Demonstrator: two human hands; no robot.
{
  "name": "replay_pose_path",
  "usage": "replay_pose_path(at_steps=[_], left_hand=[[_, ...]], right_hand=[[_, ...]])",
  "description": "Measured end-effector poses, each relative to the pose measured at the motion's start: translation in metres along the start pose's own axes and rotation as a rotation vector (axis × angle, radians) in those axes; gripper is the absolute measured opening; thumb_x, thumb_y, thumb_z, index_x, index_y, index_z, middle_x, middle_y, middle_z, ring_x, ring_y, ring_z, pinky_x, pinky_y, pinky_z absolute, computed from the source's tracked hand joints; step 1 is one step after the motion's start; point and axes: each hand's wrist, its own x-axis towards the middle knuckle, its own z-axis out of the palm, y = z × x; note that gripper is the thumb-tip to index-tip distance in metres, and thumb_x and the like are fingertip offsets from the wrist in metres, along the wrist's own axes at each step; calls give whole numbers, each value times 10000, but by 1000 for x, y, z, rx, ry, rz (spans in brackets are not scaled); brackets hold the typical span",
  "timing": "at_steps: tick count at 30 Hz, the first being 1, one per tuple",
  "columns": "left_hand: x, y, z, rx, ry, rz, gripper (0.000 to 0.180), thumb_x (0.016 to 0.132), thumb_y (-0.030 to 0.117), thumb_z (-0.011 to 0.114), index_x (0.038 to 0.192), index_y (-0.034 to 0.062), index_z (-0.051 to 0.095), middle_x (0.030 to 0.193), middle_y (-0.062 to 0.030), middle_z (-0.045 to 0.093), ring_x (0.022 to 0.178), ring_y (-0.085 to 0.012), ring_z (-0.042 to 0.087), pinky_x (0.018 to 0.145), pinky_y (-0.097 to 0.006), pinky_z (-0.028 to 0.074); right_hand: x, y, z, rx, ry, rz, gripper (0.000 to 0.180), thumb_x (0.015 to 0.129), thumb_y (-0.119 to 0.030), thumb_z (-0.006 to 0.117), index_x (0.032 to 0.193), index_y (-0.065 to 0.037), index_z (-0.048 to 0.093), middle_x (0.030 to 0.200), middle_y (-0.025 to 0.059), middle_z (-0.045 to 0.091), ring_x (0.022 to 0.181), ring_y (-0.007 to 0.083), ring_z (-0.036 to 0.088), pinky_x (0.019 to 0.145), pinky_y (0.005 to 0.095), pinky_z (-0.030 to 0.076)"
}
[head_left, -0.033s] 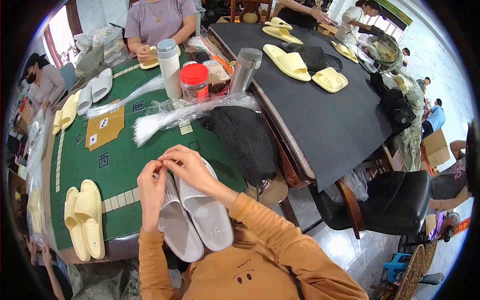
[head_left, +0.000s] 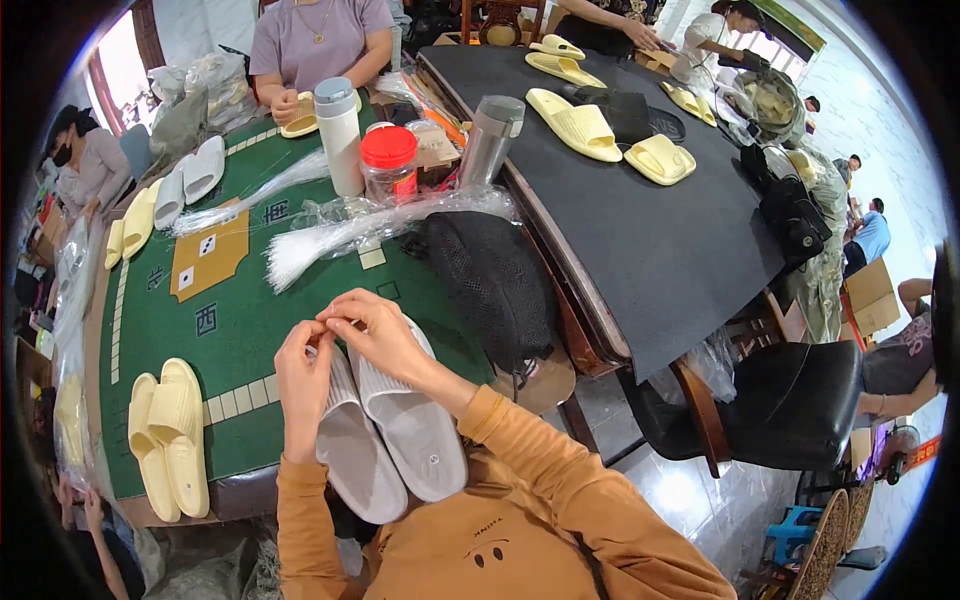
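A pair of grey slippers (head_left: 425,440) lies in front of me at the table's near edge, soles down, toes pointing away. Over their toe end my left hand (head_left: 302,372) and my right hand (head_left: 375,335) meet, thumbs and forefingers pinched together. Whatever is between the fingertips is too small to make out. The right hand partly covers the ribbed strap of the right slipper. A bundle of thin white plastic strands (head_left: 310,248), partly in clear wrap, lies beyond my hands. To the left, a pale yellow pair of slippers (head_left: 180,420) rests on the green table mat (head_left: 240,340).
Beyond the strands stand a white bottle (head_left: 342,140), a red-lidded jar (head_left: 388,165) and a steel tumbler (head_left: 490,140). A black mesh bag (head_left: 485,285) sits at my right. More yellow slippers (head_left: 575,125) lie on the black table (head_left: 640,260). A person (head_left: 320,50) sits opposite, holding a slipper.
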Motion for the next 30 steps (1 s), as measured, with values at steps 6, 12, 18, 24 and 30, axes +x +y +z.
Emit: replay_pose_path(at_steps=[6,12,18,24,30], left_hand=[[-5,-3,1,-10,-43,-92,105,880,68,598,868,-37,605,749,-95,607,638,-148,523,601,-293,435],[-3,-10,0,-221,-31,-41,140,900,67,589,1010,-14,623,880,-76,665,810,-123,626,738,-261,494],[-1,-13,4,-488,-40,-199,247,896,50,584,1136,-10,593,888,-55,649,809,-98,605,724,-228,480],[3,-19,-8,-526,-294,-198,191,901,114,571,1010,-33,626,822,-9,610,763,-71,539,705,-232,444],[0,-15,-3,-509,-203,-194,143,875,109,603,930,-23,617,830,-36,634,766,-109,577,720,-254,461]], right_hand=[[-1,-5,-3,38,30,79,165,887,-66,582,1000,4,681,921,84,615,768,130,608,661,253,494],[0,-6,4,155,3,135,131,880,-47,597,973,-14,682,876,52,651,758,103,614,667,236,500],[1,-1,-2,52,30,19,109,813,-31,661,915,-46,698,904,64,652,805,145,622,661,262,495],[3,-2,-4,-42,-7,18,97,801,-73,684,896,-66,699,959,56,615,856,145,590,670,251,455],[3,6,-4,43,116,25,61,844,-84,653,889,-43,658,975,46,616,856,121,596,674,237,452]])
